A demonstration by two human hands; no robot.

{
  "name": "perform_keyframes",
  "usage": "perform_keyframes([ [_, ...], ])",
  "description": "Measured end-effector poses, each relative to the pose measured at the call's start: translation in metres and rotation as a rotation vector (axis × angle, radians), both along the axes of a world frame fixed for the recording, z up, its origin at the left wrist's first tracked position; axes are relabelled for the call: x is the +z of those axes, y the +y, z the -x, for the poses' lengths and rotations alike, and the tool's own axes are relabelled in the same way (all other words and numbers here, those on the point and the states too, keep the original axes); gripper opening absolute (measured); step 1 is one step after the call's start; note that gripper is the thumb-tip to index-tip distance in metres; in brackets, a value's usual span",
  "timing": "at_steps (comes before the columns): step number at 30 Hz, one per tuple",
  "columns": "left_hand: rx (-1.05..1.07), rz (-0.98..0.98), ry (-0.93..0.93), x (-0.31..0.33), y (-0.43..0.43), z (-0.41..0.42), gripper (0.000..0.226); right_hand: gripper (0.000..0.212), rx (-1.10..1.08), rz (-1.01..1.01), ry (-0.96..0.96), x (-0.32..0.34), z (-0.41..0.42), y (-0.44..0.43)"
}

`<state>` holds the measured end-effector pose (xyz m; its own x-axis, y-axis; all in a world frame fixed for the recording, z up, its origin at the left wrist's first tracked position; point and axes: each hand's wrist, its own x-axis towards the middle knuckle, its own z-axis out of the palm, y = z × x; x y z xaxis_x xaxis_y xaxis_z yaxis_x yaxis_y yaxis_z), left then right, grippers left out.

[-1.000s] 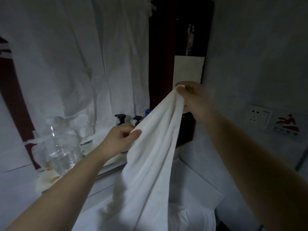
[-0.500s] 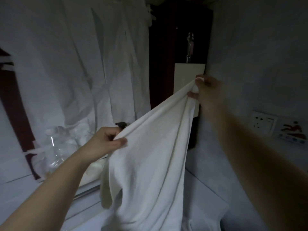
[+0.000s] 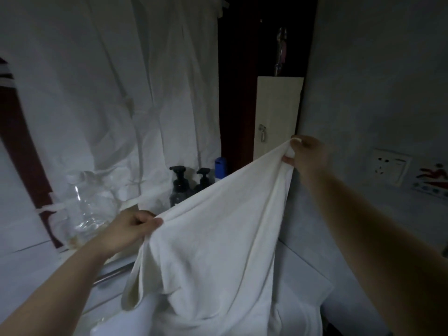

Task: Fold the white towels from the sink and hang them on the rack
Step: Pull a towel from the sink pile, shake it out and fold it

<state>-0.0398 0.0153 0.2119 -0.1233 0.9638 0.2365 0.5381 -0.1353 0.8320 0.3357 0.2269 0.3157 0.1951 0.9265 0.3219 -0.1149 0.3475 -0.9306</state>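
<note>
A white towel (image 3: 218,251) is held up in the air, spread between two hands set well apart. The left hand (image 3: 132,227) is pinched shut on one top corner, low and near the counter (image 3: 36,270); the right hand (image 3: 306,157) is clamped on the other corner, raised higher by the wall. The top edge is pulled fairly taut on a slant, likely so the cloth is opened flat and the corners can be matched for a fold. The rest hangs loose, one side curled under. The lower end of the towel is cut off by the frame, so its length cannot be told. The sink is hidden behind the cloth, and no rack can be identified with certainty. Two dark pump bottles (image 3: 179,187) are half covered by the towel edge. A clear glass jar (image 3: 84,207) is hard to make out in dim light.
</note>
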Motion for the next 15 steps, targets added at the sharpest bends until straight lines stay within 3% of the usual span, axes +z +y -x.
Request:
perform_keyframes([
  [4,0.077,0.009,-0.005,-0.010,0.006,0.002,0.032,0.019,-0.037,0.017,-0.078,-0.015,0.000,0.003],
  [9,0.102,0.042,0.196,-0.021,0.009,0.000,0.021,0.015,-0.006,0.059,0.018,-0.019,0.000,0.003],
  [14,0.077,0.024,-0.067,-0.032,0.006,-0.011,0.000,0.022,0.004,0.073,0.034,-0.021,-0.004,0.005],
  [15,0.075,0.020,-0.125,-0.034,0.005,-0.013,0.004,0.022,0.007,0.081,0.049,-0.021,-0.005,0.005],
])
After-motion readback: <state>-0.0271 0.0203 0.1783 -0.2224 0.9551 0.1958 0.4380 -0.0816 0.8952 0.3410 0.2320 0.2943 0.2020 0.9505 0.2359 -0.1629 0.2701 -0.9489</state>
